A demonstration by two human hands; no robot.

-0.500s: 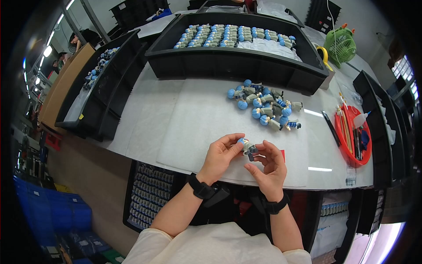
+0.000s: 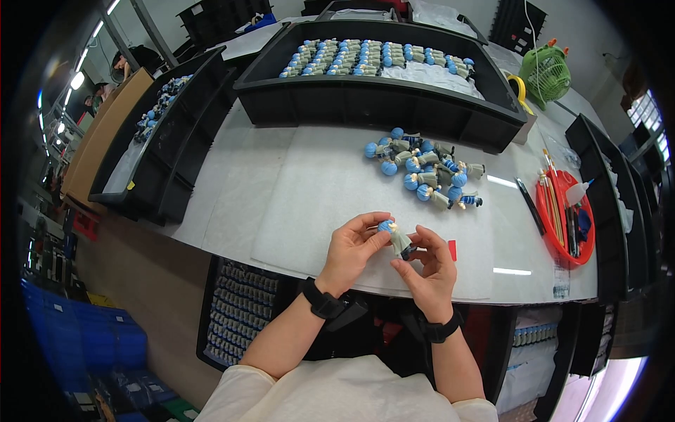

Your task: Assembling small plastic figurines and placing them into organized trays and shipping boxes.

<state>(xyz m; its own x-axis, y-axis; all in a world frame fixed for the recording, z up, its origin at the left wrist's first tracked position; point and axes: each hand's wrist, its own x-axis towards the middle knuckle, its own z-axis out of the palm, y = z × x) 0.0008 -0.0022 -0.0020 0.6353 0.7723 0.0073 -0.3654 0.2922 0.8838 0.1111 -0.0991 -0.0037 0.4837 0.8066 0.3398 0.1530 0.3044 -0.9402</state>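
At far left stands one brown cardboard sheet (image 2: 105, 144), then one black side tray (image 2: 179, 158) of jumbled figurines, too small to count. Below the table's edge sits one lower black tray (image 2: 205, 316) filled with figurine rows. Behind the hands, one large black tray (image 2: 365, 105) holds roughly eight columns of blue-headed figurines. The left hand (image 2: 346, 257) pinches one figurine (image 2: 399, 242) by its blue head, thumb and fingers close together, above the table's near edge. Beyond lies one pile (image 2: 425, 169) of about a dozen figurines, overlapping too much for an exact count. The right hand (image 2: 430, 274) has its fingers curled at the held figurine's feet, thumb apart; whether they grip, I cannot tell. Just beside it is one red piece (image 2: 452, 250). Farther right come one black pen (image 2: 530, 205), one green basket (image 2: 547, 76) and one red basket (image 2: 593, 226) with several brushes and one white bottle (image 2: 576, 193).
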